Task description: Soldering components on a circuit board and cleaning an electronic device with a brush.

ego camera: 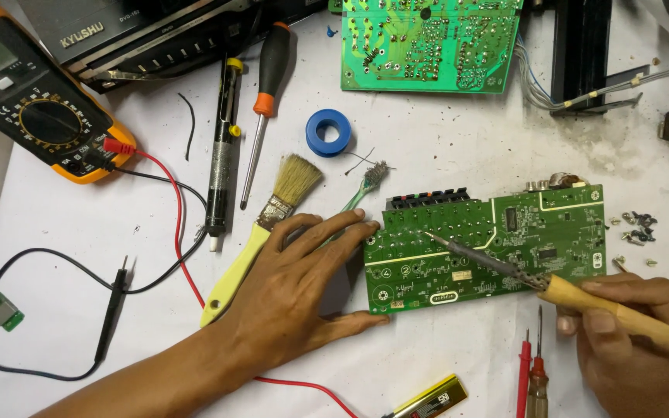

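Head view, looking down: nearest, the right hand (632, 340) is closed around the wooden handle of a soldering iron (505, 267), whose metal tip rests on the green circuit board (489, 248) near its middle. The left hand (303, 294) lies open and flat on the counter (443, 155), fingers spread, fingertips and thumb touching the board's left edge and gripping nothing. Judging by the tip on the board, soldering is under way; which joints are finished and which remain cannot be told from here. This board lies flat, solder side up, with white printed outlines, a dark chip and a black connector strip along its far edge. Two small red screwdrivers (532, 375) lie just beside the right hand, and loose screws (638, 228) sit off the board's right end. Farther out are a yellow-handled brush (261, 240), a black desoldering pump (224, 147), an orange-and-black screwdriver (265, 101) and a blue tape roll (328, 132). Farthest lie a yellow multimeter (36, 101) with red and black leads, and a second green board (427, 46).
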